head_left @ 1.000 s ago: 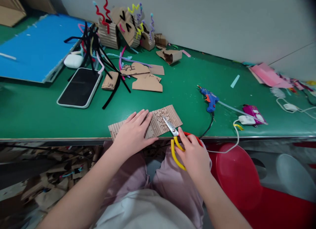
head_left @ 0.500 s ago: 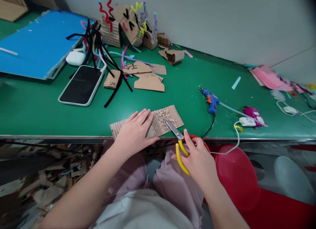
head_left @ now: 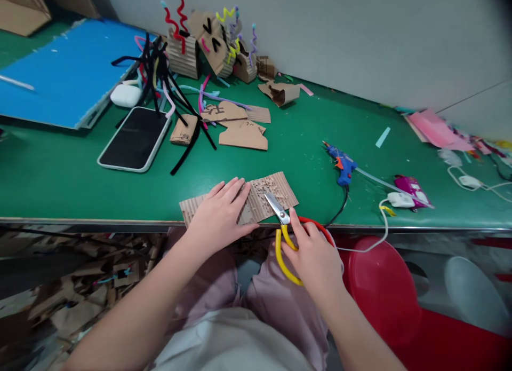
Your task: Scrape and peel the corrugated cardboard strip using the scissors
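A strip of corrugated cardboard [head_left: 276, 192] lies at the near edge of the green table [head_left: 60, 184]. My left hand [head_left: 218, 216] lies flat on its left part, fingers stretched out, pressing it down. My right hand [head_left: 314, 253] is closed round the yellow and red handles of a pair of scissors [head_left: 280, 221]. The blades point up and left and rest on the cardboard's scraped right part, where the top layer is torn away in small bits.
A blue glue gun [head_left: 340, 163] with its cable lies right of the cardboard. A phone [head_left: 136, 139], black pipe cleaners [head_left: 176, 99], cardboard pieces [head_left: 242, 136] and cardboard figures [head_left: 208, 40] sit further back. A blue board [head_left: 60, 72] is far left, a red stool [head_left: 380, 280] below right.
The scissors slid right and down off the scraped patch, then came back up and left onto it. My left hand stayed flat on the cardboard.
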Motion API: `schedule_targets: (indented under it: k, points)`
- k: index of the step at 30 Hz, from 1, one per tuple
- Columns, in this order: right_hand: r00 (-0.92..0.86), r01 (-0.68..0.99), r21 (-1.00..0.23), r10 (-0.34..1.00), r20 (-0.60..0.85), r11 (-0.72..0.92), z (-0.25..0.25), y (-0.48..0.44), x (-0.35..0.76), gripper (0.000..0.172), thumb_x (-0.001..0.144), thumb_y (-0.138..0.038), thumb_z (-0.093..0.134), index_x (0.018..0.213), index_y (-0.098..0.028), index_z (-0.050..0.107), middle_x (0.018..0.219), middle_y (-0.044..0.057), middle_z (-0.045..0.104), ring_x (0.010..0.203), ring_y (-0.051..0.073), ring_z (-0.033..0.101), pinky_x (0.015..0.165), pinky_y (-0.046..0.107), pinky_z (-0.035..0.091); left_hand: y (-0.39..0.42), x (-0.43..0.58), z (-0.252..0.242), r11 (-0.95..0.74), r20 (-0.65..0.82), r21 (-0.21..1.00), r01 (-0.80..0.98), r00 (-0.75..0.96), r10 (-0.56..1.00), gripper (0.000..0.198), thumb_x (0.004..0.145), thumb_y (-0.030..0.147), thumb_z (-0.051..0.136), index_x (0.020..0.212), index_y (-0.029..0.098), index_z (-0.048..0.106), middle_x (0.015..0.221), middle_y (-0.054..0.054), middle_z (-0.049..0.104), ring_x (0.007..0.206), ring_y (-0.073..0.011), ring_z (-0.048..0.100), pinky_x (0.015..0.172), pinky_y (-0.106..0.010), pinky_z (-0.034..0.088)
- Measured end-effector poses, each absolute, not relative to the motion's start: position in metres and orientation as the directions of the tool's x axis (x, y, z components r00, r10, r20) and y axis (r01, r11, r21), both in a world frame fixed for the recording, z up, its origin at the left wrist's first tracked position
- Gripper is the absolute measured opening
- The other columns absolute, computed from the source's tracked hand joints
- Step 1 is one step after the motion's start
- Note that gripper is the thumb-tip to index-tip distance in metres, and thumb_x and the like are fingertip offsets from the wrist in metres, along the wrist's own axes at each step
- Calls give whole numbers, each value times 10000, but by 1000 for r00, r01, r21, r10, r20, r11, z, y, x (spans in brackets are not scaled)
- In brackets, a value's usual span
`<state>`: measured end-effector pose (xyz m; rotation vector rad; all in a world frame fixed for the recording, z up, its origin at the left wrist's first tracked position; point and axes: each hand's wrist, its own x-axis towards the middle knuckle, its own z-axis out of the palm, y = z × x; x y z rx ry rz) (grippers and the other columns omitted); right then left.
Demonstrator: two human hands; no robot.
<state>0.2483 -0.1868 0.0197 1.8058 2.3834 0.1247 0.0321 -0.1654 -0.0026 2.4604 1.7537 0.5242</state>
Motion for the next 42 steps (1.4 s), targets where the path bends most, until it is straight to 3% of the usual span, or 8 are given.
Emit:
schedule_targets:
  k: [10, 19, 25, 28, 32, 35, 42]
  points:
    - [-327, 931, 159, 944, -38, 329, 19, -178, 245, 525, 838, -435, 445, 1326, -244, 435, 840, 47, 624, 598, 168, 551, 514, 300, 344, -166, 33, -2, -343, 229, 266, 901, 286, 930, 778, 760, 548, 545, 1336, 49, 389, 1364, -204, 440, 1267, -316, 399, 1057, -454, 300]
    - [-284, 954, 93, 958, -26, 286, 21, -175, 241, 671, 786, -526, 511, 1361, -209, 372, 926, 75, 603, 689, 202, 595, 513, 298, 369, -166, 32, -2, -342, 223, 256, 904, 289, 931, 772, 761, 542, 547, 1330, 42, 398, 1369, -201, 435, 1272, -313, 391, 1067, -443, 286]
    - [-284, 954, -103, 959, 2, 282, 17, -176, 260, 595, 781, -367, 563, 1318, -209, 361, 999, 90, 600, 879, 232, 601, 651, 307, 447, -167, 32, -1, -341, 231, 247, 907, 287, 930, 772, 762, 537, 548, 1333, 41, 394, 1362, -201, 445, 1269, -307, 398, 1061, -442, 296]
    - [-237, 954, -174, 970, 53, 243, 16, -177, 270, 518, 776, -407, 563, 1227, -203, 410, 996, 90, 634, 899, 245, 609, 665, 320, 447, -166, 32, -1, -343, 232, 253, 905, 288, 929, 777, 754, 538, 558, 1331, 43, 397, 1359, -201, 449, 1271, -309, 396, 1062, -444, 296]
    - [-94, 987, -126, 995, 33, 97, 13, -180, 273, 500, 731, -525, 579, 1115, -219, 483, 872, 40, 674, 708, 213, 619, 511, 275, 371, -167, 32, -2, -341, 229, 263, 903, 285, 931, 772, 757, 535, 556, 1338, 55, 389, 1369, -201, 437, 1279, -310, 386, 1069, -444, 286]
    - [-25, 996, -78, 997, 80, 31, 9, -185, 273, 485, 712, -568, 593, 1059, -236, 526, 814, 12, 674, 677, 199, 604, 486, 265, 340, -167, 32, -2, -340, 230, 268, 901, 283, 931, 762, 763, 537, 547, 1337, 61, 393, 1364, -199, 444, 1279, -309, 388, 1073, -440, 279]
    - [-267, 958, -10, 909, 321, 286, 1, -199, 293, 476, 774, -484, 582, 1098, -135, 590, 912, 121, 628, 889, 252, 535, 787, 383, 434, -167, 32, -2, -347, 247, 275, 897, 283, 927, 752, 764, 536, 547, 1325, 55, 407, 1354, -209, 452, 1264, -315, 406, 1058, -450, 300]
